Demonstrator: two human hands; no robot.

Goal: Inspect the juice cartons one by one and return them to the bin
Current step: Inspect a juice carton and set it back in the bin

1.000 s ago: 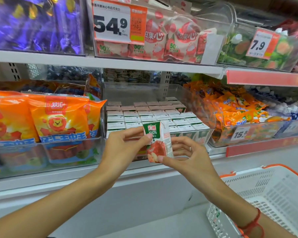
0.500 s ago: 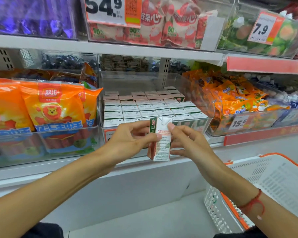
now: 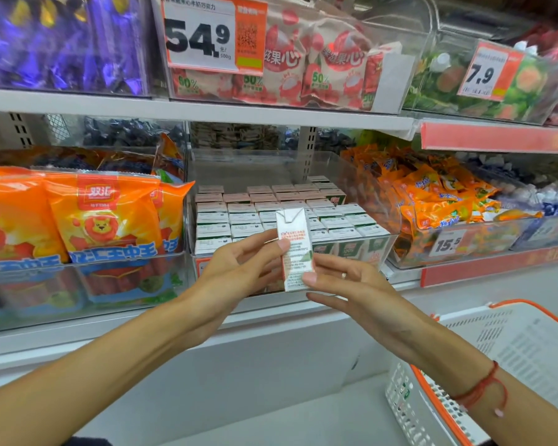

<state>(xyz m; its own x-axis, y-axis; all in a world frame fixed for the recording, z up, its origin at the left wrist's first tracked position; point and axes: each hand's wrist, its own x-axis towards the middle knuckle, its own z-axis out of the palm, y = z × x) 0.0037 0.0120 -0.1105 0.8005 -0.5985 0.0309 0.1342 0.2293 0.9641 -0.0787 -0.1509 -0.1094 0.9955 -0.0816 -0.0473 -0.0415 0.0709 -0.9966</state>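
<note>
Person stands facing store shelving, both arms stretched fwd. One juice carton [image 3: 295, 249] is held upright in mid-air, just in front of the clear bin [image 3: 388, 244], turned so its white printed side panel faces the camera; folded top flap visible up top.

Left hand [image 3: 239, 272]: thumb tip pressed on carton's left edge abt mid-height, fingers go behind the carton so a pinch grip; palm open-ish, not a fist. Right hand [image 3: 345, 284]: thumb tip on carton's lower right corner, index behind/alongside it, other fingers spread loose below and not touching anything. Ring on one finger, red string bracelet [image 3: 484, 387] at that wrist.

Bin sits on middle shelf, center. Inside it: rows of same cartons [image 3: 239, 217] packed upright, tops showing white, front row's green/red faces seen thru the front wall. Rear part of bin has no cartons showing.

Left of the bin: orange snack bags w/ lion logo [image 3: 100, 217] in another clear bin. Right: orange small packs [image 3: 432, 194], price tag 15.5 [image 3: 446, 243]. Upper shelf: purple wrapped candy [image 3: 62, 40], pink-white bags behind 54.9 tag [image 3: 213, 33], 7.9 tag [image 3: 485, 72] farther right.

Lower right: white shopping basket w/ orange rim [image 3: 496, 365], near right forearm.
</note>
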